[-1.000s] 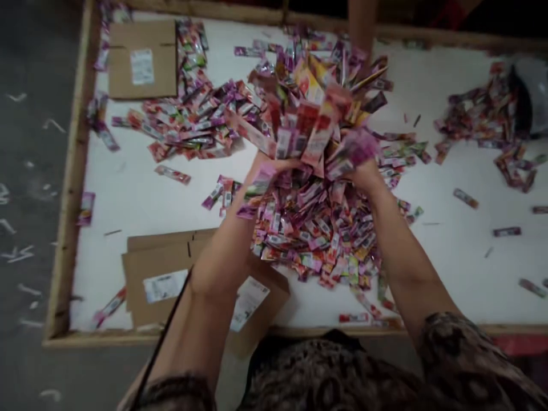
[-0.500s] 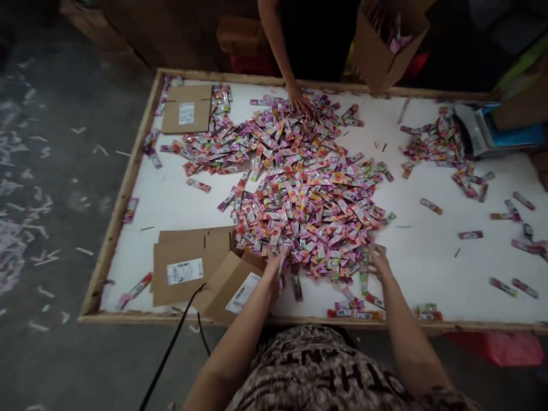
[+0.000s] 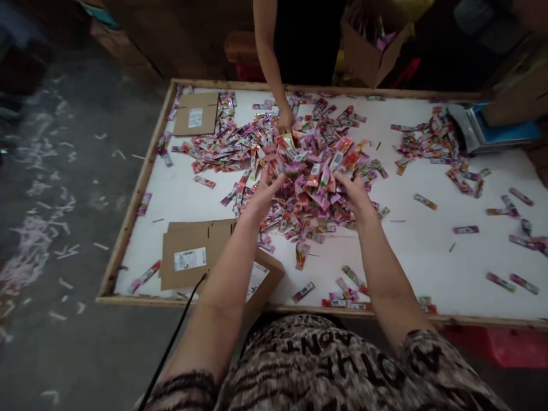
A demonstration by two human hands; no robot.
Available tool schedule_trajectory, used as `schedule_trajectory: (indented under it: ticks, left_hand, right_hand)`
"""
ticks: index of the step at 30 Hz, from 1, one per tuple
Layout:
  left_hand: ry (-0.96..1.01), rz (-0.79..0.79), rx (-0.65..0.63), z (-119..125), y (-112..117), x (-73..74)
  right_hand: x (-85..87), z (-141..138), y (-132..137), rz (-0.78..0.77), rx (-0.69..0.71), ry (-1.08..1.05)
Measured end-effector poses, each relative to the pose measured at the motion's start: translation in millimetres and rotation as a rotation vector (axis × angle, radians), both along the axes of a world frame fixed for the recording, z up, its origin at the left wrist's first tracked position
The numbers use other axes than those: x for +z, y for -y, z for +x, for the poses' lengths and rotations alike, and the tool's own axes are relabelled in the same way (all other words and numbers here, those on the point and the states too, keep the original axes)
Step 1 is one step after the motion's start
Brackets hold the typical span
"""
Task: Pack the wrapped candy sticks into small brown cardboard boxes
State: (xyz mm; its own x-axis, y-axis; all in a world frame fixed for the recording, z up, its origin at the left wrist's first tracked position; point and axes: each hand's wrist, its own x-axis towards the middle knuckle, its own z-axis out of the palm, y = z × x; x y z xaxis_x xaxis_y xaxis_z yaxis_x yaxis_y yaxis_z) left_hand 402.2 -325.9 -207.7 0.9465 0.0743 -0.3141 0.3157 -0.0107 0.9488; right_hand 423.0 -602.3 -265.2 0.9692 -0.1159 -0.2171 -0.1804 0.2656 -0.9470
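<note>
A large heap of small stick-shaped packets (image 3: 295, 220), pink, purple, red and green, spreads over the white table. My left hand (image 3: 262, 197) and my right hand (image 3: 354, 193) are cupped on either side of a big bunch of packets (image 3: 314, 174), which they hold between them above the heap. Thumbs show on the near side; the other fingers are mostly hidden by packets. An open cardboard box (image 3: 274, 274) stands by the near edge, partly behind my left forearm.
Labelled flat cartons (image 3: 171, 245) lie near left, another flat carton (image 3: 184, 117) far left. Across the table a person's hand (image 3: 285, 120) touches the heap. A scale (image 3: 475, 137) stands at the far right beside more packets. A wooden rim (image 3: 132, 217) borders the table.
Both my hands have moved forward from the heap's near edge, pushing and lifting packets into a bunch. White surface shows where the near packets lay. The other person's hand has shifted left.
</note>
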Motion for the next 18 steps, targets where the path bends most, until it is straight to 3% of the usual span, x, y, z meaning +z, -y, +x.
schedule_trajectory:
  ticks: [2,4,6,8,11,13,15,18]
  left_hand:
    - [-0.004,0.237,0.005,-8,-47,8.4]
    - [-0.036,0.534,-0.017,-34,-102,2.6]
    - [-0.165,0.811,-0.115,-75,-160,-12.3]
    - [-0.448,0.940,-0.148,-125,-212,-30.8]
    - [-0.679,0.734,-0.302,-194,-258,-54.9]
    - [-0.673,0.483,-0.312,-227,-263,-63.2]
    - [-0.609,0.283,-0.244,-247,-254,-63.5]
    - [-0.531,0.115,-0.190,-259,-245,-51.4]
  right_hand:
    - [6.4,-1,21,-0.067,-0.069,0.043]
    - [-2.8,-25,34,-0.211,-0.152,0.002]
    - [-22.7,-73,32,-0.335,-0.108,-0.154]
    - [-44.6,-141,9,-0.344,0.105,-0.383]
    - [-66.9,-250,-66,-0.280,0.332,-0.607]
    - [-73.1,-306,-129,-0.157,0.449,-0.741]
    - [-74.4,-340,-186,0.073,0.503,-0.819]
    - [-66.5,-352,-244,0.339,0.375,-0.733]
